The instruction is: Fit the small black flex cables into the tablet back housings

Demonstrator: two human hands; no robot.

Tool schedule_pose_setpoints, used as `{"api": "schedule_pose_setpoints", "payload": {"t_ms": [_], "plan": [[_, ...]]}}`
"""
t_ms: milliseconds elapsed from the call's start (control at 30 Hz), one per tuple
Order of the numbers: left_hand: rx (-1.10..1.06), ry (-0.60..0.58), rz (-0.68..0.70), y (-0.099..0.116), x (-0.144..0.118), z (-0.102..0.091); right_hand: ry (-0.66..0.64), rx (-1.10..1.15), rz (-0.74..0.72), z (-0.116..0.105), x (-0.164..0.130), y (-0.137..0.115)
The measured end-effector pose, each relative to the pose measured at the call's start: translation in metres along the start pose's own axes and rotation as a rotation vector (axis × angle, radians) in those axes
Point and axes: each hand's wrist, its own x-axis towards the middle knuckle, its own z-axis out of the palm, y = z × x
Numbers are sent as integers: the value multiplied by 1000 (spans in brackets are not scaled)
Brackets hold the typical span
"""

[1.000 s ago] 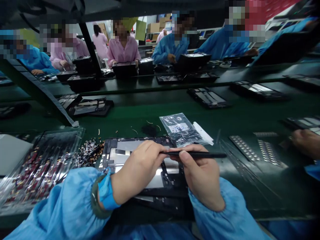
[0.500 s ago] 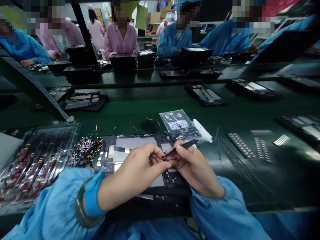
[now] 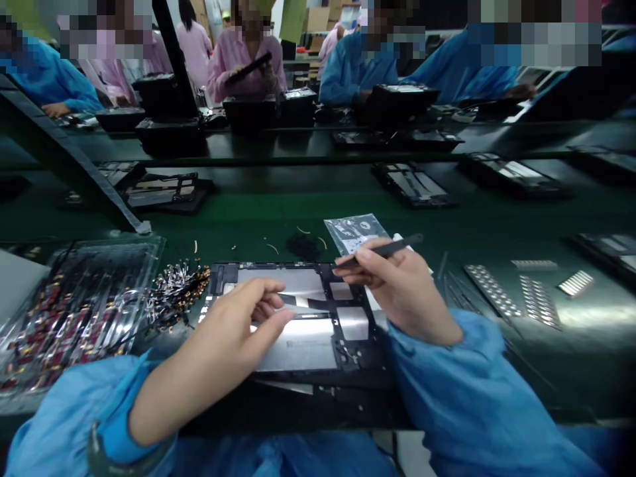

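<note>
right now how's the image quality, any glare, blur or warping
Head view: straight bench edges bow toward the frame borders; overhead light glares off the metal plate inside the open tablet under the left hand; the right hand and its black stylus look sharp; people opposite are pixelated; the clear tray glints.

clear tray of parts, loose connectors, plastic bag, co-workers across the belt

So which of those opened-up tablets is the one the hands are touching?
The nearest open tablet, right under both hands. The left hand rests fingertips on it; the right hand holds a black stick tool above it. The others lie untouched farther back.
</note>
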Motion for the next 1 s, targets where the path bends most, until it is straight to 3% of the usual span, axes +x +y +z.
{"api": "schedule_pose_setpoints", "payload": {"t_ms": [233,533,700,833,1000], "plan": [[52,128,-107,-14,-29,-39,-83,-266,51,22,49,15],[54,334,-561,-52,-65,-67,-118,-411,51,30,56,28],[108,351,-570,-62,-64,-70,-121,-495,15,33,56,31],[117,376,-588,-67,-66,-73,-23,-543,16,38,51,26],[140,517,-641,-84,-85,-89,138,-390,105,28,51,26]]}}
